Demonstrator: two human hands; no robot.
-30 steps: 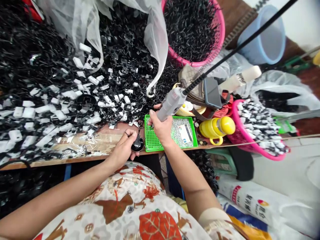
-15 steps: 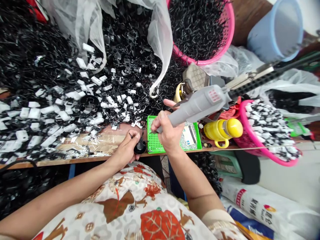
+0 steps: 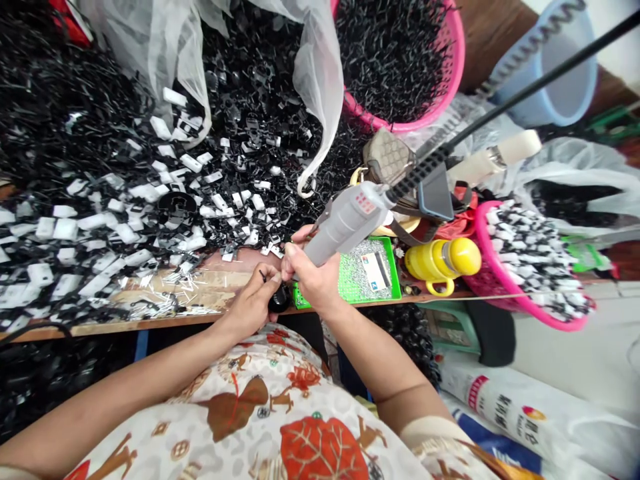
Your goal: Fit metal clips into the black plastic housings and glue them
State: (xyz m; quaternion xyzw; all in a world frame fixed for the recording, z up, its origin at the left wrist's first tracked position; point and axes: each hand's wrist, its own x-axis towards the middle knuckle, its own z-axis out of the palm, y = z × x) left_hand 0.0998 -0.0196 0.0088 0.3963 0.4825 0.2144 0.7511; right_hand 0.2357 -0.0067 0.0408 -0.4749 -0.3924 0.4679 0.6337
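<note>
At the front edge of the bench, my left hand [image 3: 256,293] is closed around a small black plastic part [image 3: 279,298]. My right hand [image 3: 314,273] grips a grey electric screwdriver [image 3: 344,223], its body slanting up to the right and its front end down by the black part. Fingers hide the driver's tip, so I cannot tell whether it touches the part. Under and beside my right hand lies a green tray [image 3: 396,270] of small silvery screws [image 3: 357,267], with a card [image 3: 376,272] on top of them.
Piles of black parts [image 3: 260,87] and white pieces [image 3: 65,230] cover the left and back. A pink basket [image 3: 457,60] stands behind, another pink basket [image 3: 537,313] at right. A yellow bottle [image 3: 443,259] stands beside the tray. The driver's cable [image 3: 505,107] runs up right.
My right hand has brought the screwdriver left, from over the screw tray to the black part. The driver is tilted more steeply now. My left hand stays in place holding the part.
</note>
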